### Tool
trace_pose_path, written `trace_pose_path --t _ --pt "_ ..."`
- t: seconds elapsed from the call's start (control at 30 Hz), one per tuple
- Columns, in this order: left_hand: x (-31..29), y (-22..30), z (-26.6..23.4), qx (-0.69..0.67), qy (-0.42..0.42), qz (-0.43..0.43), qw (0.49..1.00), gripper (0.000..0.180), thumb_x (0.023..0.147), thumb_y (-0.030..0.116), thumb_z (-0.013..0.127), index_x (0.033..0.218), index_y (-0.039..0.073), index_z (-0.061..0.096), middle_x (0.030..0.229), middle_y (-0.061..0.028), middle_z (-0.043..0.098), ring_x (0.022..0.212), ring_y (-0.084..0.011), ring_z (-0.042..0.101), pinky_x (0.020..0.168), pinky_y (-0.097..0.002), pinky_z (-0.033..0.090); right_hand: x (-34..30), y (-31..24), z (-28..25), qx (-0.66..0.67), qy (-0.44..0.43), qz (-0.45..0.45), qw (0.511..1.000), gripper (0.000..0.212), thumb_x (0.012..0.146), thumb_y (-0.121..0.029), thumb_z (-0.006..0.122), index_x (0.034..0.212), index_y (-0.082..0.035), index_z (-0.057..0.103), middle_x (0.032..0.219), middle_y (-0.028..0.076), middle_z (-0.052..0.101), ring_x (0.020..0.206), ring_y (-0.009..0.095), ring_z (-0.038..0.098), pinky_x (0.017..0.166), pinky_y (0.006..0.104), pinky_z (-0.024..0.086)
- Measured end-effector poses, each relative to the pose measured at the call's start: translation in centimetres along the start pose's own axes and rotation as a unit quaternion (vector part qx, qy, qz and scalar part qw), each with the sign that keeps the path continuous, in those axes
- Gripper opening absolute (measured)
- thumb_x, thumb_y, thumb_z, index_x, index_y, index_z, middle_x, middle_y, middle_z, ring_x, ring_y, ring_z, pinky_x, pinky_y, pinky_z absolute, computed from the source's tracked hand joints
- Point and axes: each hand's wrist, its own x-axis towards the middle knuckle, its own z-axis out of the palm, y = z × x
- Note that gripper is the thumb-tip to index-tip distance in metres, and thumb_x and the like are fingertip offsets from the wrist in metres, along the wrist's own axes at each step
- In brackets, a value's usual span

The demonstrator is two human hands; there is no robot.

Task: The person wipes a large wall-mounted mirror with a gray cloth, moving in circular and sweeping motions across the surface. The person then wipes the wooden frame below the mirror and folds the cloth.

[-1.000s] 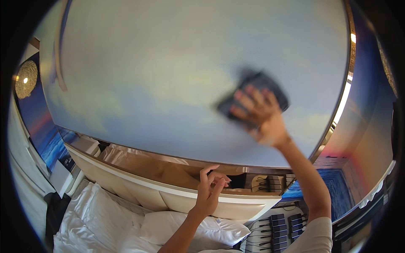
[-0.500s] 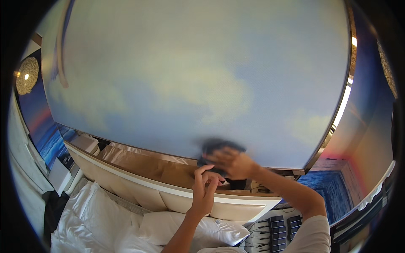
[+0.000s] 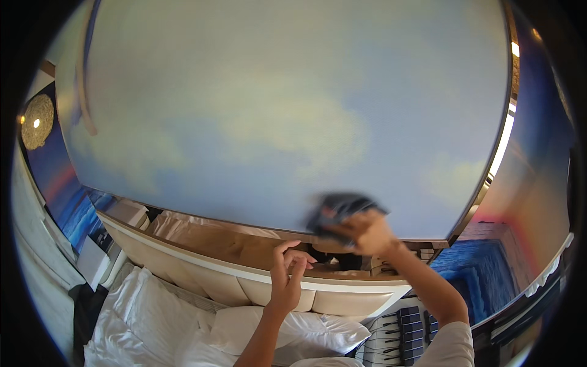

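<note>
A large wall panel (image 3: pixel 244 147), painted like a pale blue and yellow cloudy sky, fills most of the view. Near its lower edge, right of centre, my right hand (image 3: pixel 370 232) presses a dark cloth (image 3: pixel 345 211) to the surface; motion smears both. My left hand (image 3: pixel 287 275) is raised in front of the cream padded headboard (image 3: pixel 214 278), fingers loosely bent and apart, with nothing in them. Behind the headboard's top edge, just past that hand, lies a brown recess (image 3: pixel 232 248) with shiny fabric in it.
White pillows and bedding (image 3: pixel 153 318) lie below the headboard. A row of dark boxes with cables (image 3: pixel 411 336) stands at the lower right. On the left are a white curtain (image 3: pixel 46 226) and a round woven lamp (image 3: pixel 38 122). A shiny metal frame (image 3: pixel 489 171) edges the panel's right side.
My right hand has slid the dark cloth to the right along the panel's lower edge. My left hand sits slightly farther left, apart from the right. The view has shifted a little.
</note>
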Motion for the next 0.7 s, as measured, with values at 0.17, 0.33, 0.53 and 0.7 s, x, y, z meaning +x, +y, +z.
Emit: trace_pose_path --t 0.17,0.33,0.53,0.7 --pt "0.5 0.3 0.0 0.039 -0.002 0.018 0.999 0.029 0.095 0.011 0.046 0.121 0.002 0.039 0.086 -0.0114 0.061 0.074 -0.0141 0.055 0.072 -0.0276 0.046 0.6 3.5 -6.0 -0.050 0.326 0.334 0.883 0.049 0.077 -0.022 0.060 0.126 -0.024 0.057 0.147 0.011 0.032 0.130 0.038 0.030 0.105 0.0543 0.015" --pt "-0.5 -1.0 2.3 0.003 -0.079 -0.029 0.996 0.030 0.095 0.015 0.048 0.121 0.002 0.039 0.086 -0.0113 0.061 0.075 -0.0141 0.056 0.072 -0.0276 0.046 -3.4 -3.6 0.4 0.013 0.076 0.294 0.953 0.067 0.070 -0.030 0.067 0.134 -0.035 0.046 0.150 0.007 0.026 0.135 0.034 0.027 0.107 0.0597 0.011" --pt "-1.0 -1.0 3.5 0.007 -0.107 -0.053 0.993 0.033 0.095 0.017 0.048 0.122 0.003 0.037 0.086 -0.0113 0.061 0.076 -0.0144 0.056 0.073 -0.0286 0.046 -7.9 2.4 -1.9 -0.047 0.361 0.554 0.749 0.070 0.086 -0.036 0.052 0.145 -0.011 0.023 0.151 0.017 0.019 0.139 0.039 0.010 0.109 0.0553 -0.006" --pt "-0.9 -1.6 5.2 0.005 -0.127 -0.091 0.988 0.034 0.095 0.018 0.048 0.123 0.003 0.036 0.089 -0.0110 0.060 0.078 -0.0124 0.055 0.061 -0.0233 0.050 -1.9 -4.3 1.0 0.056 0.143 0.331 0.931 0.061 0.079 -0.039 0.062 0.136 -0.042 0.039 0.151 0.007 0.024 0.134 0.034 0.029 0.105 0.0643 0.002"
